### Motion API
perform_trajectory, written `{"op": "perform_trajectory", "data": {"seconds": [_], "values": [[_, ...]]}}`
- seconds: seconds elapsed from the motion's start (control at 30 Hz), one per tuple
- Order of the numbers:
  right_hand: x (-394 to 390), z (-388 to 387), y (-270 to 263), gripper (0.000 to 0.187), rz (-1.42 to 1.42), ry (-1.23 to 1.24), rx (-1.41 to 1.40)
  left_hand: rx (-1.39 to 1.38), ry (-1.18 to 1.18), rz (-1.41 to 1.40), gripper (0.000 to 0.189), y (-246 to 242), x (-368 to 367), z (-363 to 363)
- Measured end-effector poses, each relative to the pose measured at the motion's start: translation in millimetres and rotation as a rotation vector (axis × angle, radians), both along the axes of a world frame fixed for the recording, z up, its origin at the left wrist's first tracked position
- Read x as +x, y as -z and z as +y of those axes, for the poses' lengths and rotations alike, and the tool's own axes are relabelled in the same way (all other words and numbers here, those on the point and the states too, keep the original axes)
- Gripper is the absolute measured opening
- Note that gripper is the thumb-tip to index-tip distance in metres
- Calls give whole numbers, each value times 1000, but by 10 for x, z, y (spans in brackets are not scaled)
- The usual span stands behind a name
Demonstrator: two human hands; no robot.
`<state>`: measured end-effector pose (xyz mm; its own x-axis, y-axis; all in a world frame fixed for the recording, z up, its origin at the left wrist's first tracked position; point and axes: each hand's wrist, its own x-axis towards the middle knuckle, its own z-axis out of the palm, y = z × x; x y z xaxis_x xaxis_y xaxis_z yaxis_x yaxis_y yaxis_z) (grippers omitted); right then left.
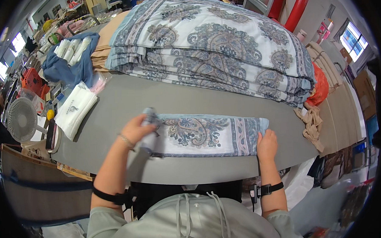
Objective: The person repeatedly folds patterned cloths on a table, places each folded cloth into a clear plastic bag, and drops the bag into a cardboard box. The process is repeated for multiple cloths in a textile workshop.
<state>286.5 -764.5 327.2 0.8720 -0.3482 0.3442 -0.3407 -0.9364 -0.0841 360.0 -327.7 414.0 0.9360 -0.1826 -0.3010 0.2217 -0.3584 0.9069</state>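
A paisley-patterned cloth [194, 136], white with grey-blue borders, lies folded into a long strip on the grey tabletop [119, 96]. My left hand [136, 129] grips its left end, which is lifted and turned up, slightly blurred. At the strip's right end, my right hand [267, 144] rests against the border, fingers curled at the edge; whether they pinch the fabric is unclear. Beyond the strip rises a tall stack of matching paisley cloths [222, 44], their folded edges facing me.
Printed white plastic bags [75, 109] lie at the left, near a white fan [23, 120] and a blue cloth [70, 66] holding white rolled packets. Peach fabric [105, 38] sits beside the stack. At the right are a red plastic bag [318, 84] and a crumpled beige cloth [311, 125].
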Motion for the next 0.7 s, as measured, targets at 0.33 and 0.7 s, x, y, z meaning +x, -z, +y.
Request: {"op": "perform_trajectory", "data": {"seconds": [0.33,0.7], "values": [[47,-78,-407,50,-30,-98,595,535,457,-879,40,595,-114,-658],[343,2152,-868,67,175,-956,942,-522,-377,324,54,581,63,-535]]}}
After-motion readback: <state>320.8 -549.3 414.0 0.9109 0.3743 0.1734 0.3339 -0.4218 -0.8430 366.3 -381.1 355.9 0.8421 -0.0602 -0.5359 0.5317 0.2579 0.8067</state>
